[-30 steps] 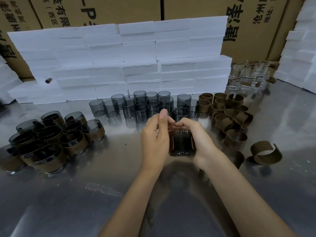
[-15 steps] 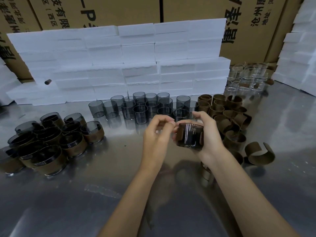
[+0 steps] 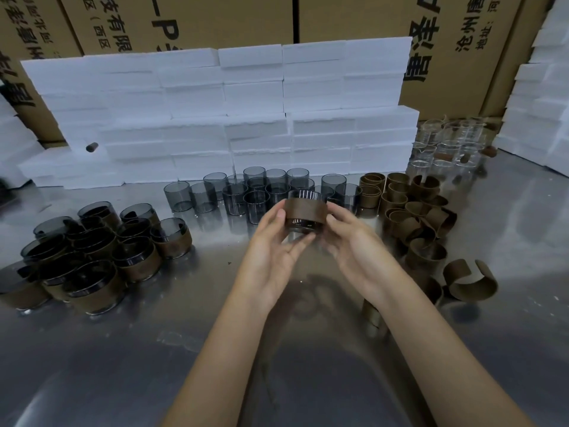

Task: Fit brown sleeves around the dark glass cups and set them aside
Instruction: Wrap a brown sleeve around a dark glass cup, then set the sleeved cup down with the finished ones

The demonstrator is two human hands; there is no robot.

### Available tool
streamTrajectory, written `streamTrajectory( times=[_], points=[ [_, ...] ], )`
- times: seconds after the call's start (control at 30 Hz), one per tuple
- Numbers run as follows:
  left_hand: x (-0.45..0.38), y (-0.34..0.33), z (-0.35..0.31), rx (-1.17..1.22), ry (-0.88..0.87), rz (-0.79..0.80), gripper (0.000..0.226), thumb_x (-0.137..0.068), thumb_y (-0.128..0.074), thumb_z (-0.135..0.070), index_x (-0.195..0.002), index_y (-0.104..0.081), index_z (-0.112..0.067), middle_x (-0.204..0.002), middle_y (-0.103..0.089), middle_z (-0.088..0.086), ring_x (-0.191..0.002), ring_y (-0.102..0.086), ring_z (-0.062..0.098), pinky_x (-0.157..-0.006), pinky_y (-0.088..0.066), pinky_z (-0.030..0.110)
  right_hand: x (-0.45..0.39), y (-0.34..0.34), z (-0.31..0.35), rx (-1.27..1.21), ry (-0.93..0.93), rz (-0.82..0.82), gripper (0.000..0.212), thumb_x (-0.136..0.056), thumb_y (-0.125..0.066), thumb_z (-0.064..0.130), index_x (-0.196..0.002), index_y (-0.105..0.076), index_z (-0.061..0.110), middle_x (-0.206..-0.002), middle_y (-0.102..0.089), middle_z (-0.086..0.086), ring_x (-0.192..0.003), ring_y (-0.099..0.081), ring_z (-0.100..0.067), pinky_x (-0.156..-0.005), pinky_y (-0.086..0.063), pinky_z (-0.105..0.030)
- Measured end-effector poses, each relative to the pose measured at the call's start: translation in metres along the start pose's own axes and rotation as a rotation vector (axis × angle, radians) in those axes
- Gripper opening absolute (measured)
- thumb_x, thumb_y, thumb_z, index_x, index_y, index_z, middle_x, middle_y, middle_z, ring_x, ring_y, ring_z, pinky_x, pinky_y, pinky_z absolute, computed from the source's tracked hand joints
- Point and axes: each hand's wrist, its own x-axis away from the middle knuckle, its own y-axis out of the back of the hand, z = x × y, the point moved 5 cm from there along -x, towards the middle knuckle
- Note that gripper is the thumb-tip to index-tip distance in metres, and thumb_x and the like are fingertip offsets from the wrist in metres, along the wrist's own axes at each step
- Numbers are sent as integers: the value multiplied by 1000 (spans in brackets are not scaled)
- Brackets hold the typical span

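Cup (image 3: 304, 214) with brown sleeve (image 3: 304, 211) around it is held above the tabletop (image 3: 215, 303) at frame centre, left hand (image 3: 271, 257) and right hand (image 3: 354, 245) each in fingertip grip, presumably seating the sleeve.

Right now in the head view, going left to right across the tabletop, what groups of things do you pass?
Sleeved dark cups → bare dark glass cups → left hand → the sleeved cup being held → right hand → loose brown sleeves → white foam stack at the right edge.

White foam blocks (image 3: 252, 118) stacked before printed cardboard boxes (image 3: 215, 20) (clear glass beakers (image 3: 452, 143) far right).
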Motion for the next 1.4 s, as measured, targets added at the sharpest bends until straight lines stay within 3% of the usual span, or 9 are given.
streamTrajectory(
  times=[0.13,0.33,0.53,0.73,0.9,1.0,1.13,1.23,1.4],
  points=[
    [-1,3,0,13,37,29,46,-99,-53,-16,-141,-54,2,-129,-66,24,-116,-65,31,-100,-57,38,4,-6,-3,110,-21,130,38,-106,-49,20,-143,-56,12,-140,-63,-14,-116,-59,-18,-102,-45,-36],
    [-1,4,-4,-311,-55,74,36,-91,-63,-30,-119,-70,-7,-112,-74,6,-103,-69,15,-85,-57,26,2,-3,-2,185,53,68,28,-104,-55,13,-130,-61,21,-127,-70,-4,-115,-65,-16,-98,-52,-33],
    [1,15,-5,-758,-99,-147,46,-80,-87,-31,-121,-67,-26,-107,-75,-9,-93,-69,-2,-67,-48,6,-2,-2,-14,389,54,65,40,-102,-55,5,-138,-59,21,-133,-68,3,-123,-62,-12,-96,-51,-25],
    [-3,45,-27,-1229,-118,-564,62,-73,-84,-22,-125,-52,-25,-131,-61,4,-126,-53,27,-108,-44,45,-8,6,-20,432,-53,-53,27,-103,-56,17,-122,-62,34,-132,-65,5,-120,-61,-12,-106,-49,-37],
    [8,63,-51,-1439,-85,-848,79,-85,-73,-34,-151,-36,-14,-151,-42,15,-141,-29,33,-109,-27,49,-7,12,-18,408,-80,-90,18,-105,-51,20,-110,-66,30,-116,-72,5,-112,-67,-14,-101,-53,-37],
    [19,53,-60,-1563,-332,-940,85,-83,-74,-24,-156,-31,-12,-153,-34,19,-140,-28,37,-109,-26,50,-5,14,-16,401,-76,-101,18,-105,-51,21,-112,-66,27,-115,-73,4,-111,-67,-13,-101,-53,-37],
    [17,25,-53,-1468,-726,-581,44,-87,-65,-4,-130,-61,-15,-122,-53,8,-115,-46,23,-102,-36,35,-5,14,-14,377,-76,-112,19,-105,-51,19,-116,-66,24,-115,-73,4,-111,-67,-12,-101,-53,-36],
    [5,21,-33,-1290,-496,-339,27,-92,-60,-3,-111,-72,-18,-110,-62,1,-94,-58,13,-95,-47,34,-5,13,-14,357,-82,-124,19,-106,-50,19,-117,-65,22,-118,-72,1,-112,-66,-14,-101,-52,-36],
    [-4,52,-35,-1134,-264,-542,37,-99,-57,-13,-134,-63,-22,-139,-60,4,-126,-56,24,-107,-45,37,-7,16,-15,301,-88,-164,24,-106,-50,17,-125,-65,16,-125,-68,-5,-116,-65,-19,-100,-52,-35]
  ],
)
